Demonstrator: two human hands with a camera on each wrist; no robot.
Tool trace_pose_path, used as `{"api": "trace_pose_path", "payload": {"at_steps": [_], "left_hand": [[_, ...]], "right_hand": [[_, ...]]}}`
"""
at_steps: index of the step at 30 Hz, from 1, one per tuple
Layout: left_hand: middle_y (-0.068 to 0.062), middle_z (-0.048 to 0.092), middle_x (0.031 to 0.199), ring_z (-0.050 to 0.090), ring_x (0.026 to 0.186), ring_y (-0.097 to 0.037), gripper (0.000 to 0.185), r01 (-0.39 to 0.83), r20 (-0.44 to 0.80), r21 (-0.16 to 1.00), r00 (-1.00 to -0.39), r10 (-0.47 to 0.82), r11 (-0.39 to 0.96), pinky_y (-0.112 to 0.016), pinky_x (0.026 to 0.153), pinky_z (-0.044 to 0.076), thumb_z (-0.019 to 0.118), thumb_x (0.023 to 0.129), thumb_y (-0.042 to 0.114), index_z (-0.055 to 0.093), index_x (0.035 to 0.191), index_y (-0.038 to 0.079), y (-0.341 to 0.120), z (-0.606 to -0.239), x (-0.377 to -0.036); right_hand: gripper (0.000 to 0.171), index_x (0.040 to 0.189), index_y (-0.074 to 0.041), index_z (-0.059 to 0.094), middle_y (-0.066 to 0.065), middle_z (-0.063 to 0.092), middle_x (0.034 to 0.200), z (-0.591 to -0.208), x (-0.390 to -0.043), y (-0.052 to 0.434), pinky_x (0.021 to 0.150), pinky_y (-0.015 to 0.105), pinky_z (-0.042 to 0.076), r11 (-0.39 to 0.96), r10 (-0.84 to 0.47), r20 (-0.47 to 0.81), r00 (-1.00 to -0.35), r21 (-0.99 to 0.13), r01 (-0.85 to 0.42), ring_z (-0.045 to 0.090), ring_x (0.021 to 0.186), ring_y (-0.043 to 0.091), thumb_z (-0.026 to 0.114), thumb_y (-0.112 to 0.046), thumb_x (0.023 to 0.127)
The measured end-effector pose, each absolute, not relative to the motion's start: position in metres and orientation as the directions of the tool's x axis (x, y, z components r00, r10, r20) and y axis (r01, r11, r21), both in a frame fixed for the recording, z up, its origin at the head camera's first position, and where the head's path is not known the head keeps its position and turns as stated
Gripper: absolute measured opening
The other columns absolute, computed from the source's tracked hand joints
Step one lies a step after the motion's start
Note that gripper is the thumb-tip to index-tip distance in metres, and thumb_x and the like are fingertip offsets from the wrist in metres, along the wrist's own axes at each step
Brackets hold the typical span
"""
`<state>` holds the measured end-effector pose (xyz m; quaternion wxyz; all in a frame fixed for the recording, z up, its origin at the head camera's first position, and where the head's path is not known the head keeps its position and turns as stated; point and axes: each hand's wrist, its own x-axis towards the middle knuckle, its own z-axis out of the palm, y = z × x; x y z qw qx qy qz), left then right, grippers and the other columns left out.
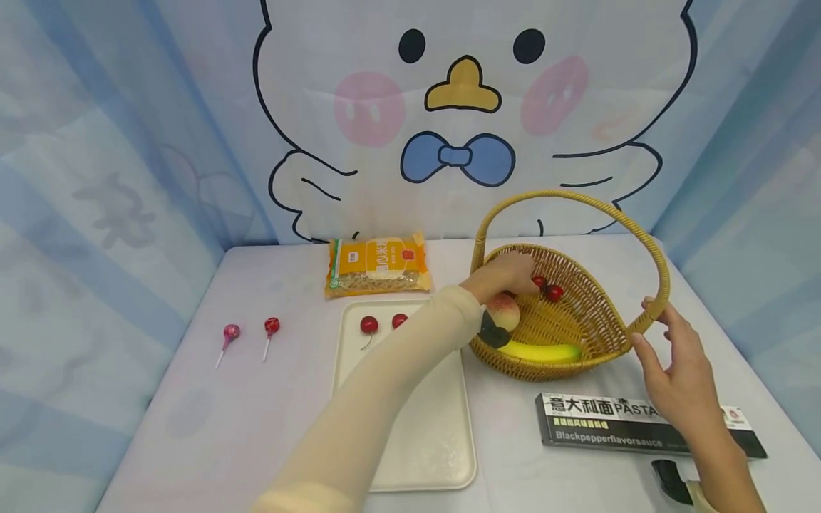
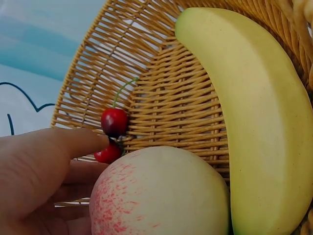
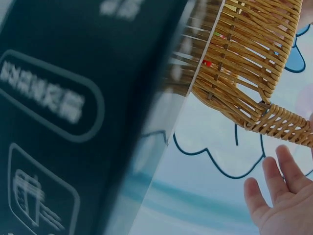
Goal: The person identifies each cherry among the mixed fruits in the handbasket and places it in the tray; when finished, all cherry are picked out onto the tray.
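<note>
Inside the wicker basket point(image 1: 577, 274), my left hand point(image 1: 509, 273) pinches a dark red cherry point(image 2: 108, 152) between its fingertips, partly hidden by them. A second cherry point(image 2: 115, 122) with a green stem lies right against it, by the basket's woven side. Close to the hand, a pink-flecked peach point(image 2: 161, 196) sits beside a yellow banana point(image 2: 264, 122). On the right, my right hand point(image 1: 683, 363) holds the foot of the basket's arched handle point(image 1: 661, 285) between thumb and index finger. Its other fingers point(image 3: 274, 178) stand spread apart.
A cream tray point(image 1: 423, 456) with two cherries point(image 1: 368, 325) lies left of the basket, partly behind my left arm. A black pasta box point(image 1: 603, 424) is under my right forearm. An orange food bag point(image 1: 378, 265) lies behind the tray; two lollipops point(image 1: 271, 325) lie left.
</note>
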<state>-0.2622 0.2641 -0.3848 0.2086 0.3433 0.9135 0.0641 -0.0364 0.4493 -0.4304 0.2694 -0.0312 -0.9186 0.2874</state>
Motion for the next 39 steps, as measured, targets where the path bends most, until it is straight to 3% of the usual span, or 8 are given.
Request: {"api": "trace_pose_path", "payload": {"at_steps": [3, 8, 18, 21, 25, 29, 32, 39], "left_hand": [[0.003, 0.035, 0.066, 0.035, 0.061, -0.009, 0.036, 0.613, -0.322, 0.259, -0.674, 0.665, 0.747, -0.022, 0.058, 0.035, 0.066, 0.103, 0.023, 0.044, 0.075, 0.017, 0.265, -0.385, -0.264], [0.001, 0.031, 0.069, 0.030, 0.062, -0.012, 0.032, 0.587, -0.326, 0.280, -0.686, 0.650, 0.760, -0.024, 0.055, 0.028, 0.061, 0.099, 0.006, 0.042, 0.075, 0.015, 0.266, -0.388, -0.263], [0.003, 0.019, 0.060, 0.015, 0.057, -0.010, 0.047, 0.639, -0.208, 0.320, -0.673, 0.710, 0.699, -0.024, 0.053, 0.018, 0.055, 0.096, -0.003, 0.033, 0.059, 0.017, 0.258, -0.388, -0.267], [0.003, 0.020, 0.059, 0.014, 0.058, -0.011, 0.047, 0.653, -0.189, 0.343, -0.656, 0.730, 0.675, -0.024, 0.054, 0.017, 0.058, 0.093, -0.003, 0.034, 0.058, 0.016, 0.253, -0.385, -0.268], [0.007, 0.046, 0.067, 0.035, 0.064, -0.008, 0.033, 0.633, -0.147, 0.412, -0.664, 0.733, 0.656, -0.020, 0.059, 0.032, 0.070, 0.094, 0.004, 0.057, 0.066, 0.018, 0.244, -0.381, -0.265], [0.008, 0.074, 0.100, 0.061, 0.089, -0.007, 0.006, 0.610, -0.060, 0.515, -0.675, 0.736, 0.602, -0.018, 0.076, 0.048, 0.076, 0.096, 0.014, 0.078, 0.097, 0.019, 0.232, -0.378, -0.256], [0.003, 0.077, 0.112, 0.063, 0.090, -0.009, 0.010, 0.610, 0.005, 0.588, -0.660, 0.752, 0.531, -0.017, 0.076, 0.049, 0.076, 0.098, 0.016, 0.080, 0.108, 0.016, 0.222, -0.378, -0.250], [0.002, 0.075, 0.122, 0.058, 0.079, -0.006, 0.015, 0.567, 0.081, 0.715, -0.649, 0.756, 0.409, -0.013, 0.066, 0.045, 0.076, 0.100, 0.018, 0.079, 0.114, 0.016, 0.201, -0.375, -0.231]], "right_hand": [[0.066, 0.167, -0.021, 0.034, 0.023, 0.052, 0.158, -0.430, -0.037, 0.449, 0.114, 0.002, 0.014, 0.832, 0.209, 0.481, -0.852, -0.545, -0.103, 0.045, 0.147, 0.048, 0.061, -0.011, 0.108], [0.065, 0.167, -0.020, 0.035, 0.023, 0.052, 0.158, -0.430, -0.038, 0.447, 0.115, 0.002, 0.014, 0.831, 0.202, 0.485, -0.851, -0.545, -0.113, 0.045, 0.146, 0.048, 0.061, -0.011, 0.108], [0.065, 0.167, -0.021, 0.033, 0.023, 0.051, 0.159, -0.427, -0.040, 0.444, 0.118, 0.006, 0.015, 0.832, 0.204, 0.472, -0.858, -0.546, -0.102, 0.044, 0.147, 0.049, 0.060, -0.013, 0.108], [0.065, 0.167, -0.021, 0.033, 0.024, 0.050, 0.159, -0.427, -0.040, 0.444, 0.124, 0.015, 0.019, 0.833, 0.209, 0.464, -0.861, -0.545, -0.092, 0.044, 0.146, 0.049, 0.060, -0.013, 0.109], [0.065, 0.167, -0.021, 0.032, 0.024, 0.049, 0.160, -0.427, -0.041, 0.445, 0.130, 0.031, 0.024, 0.833, 0.213, 0.455, -0.865, -0.547, -0.083, 0.043, 0.147, 0.049, 0.059, -0.014, 0.109], [0.065, 0.167, -0.021, 0.033, 0.024, 0.050, 0.159, -0.428, -0.040, 0.446, 0.123, 0.014, 0.019, 0.835, 0.211, 0.463, -0.861, -0.543, -0.087, 0.044, 0.146, 0.049, 0.060, -0.013, 0.109], [0.065, 0.167, -0.020, 0.034, 0.025, 0.051, 0.158, -0.429, -0.040, 0.447, 0.116, 0.004, 0.014, 0.836, 0.207, 0.474, -0.856, -0.540, -0.097, 0.044, 0.146, 0.050, 0.060, -0.012, 0.108], [0.064, 0.167, -0.019, 0.034, 0.025, 0.051, 0.158, -0.429, -0.037, 0.448, 0.115, 0.003, 0.013, 0.835, 0.215, 0.471, -0.856, -0.543, -0.088, 0.043, 0.149, 0.048, 0.059, -0.013, 0.109]]}}
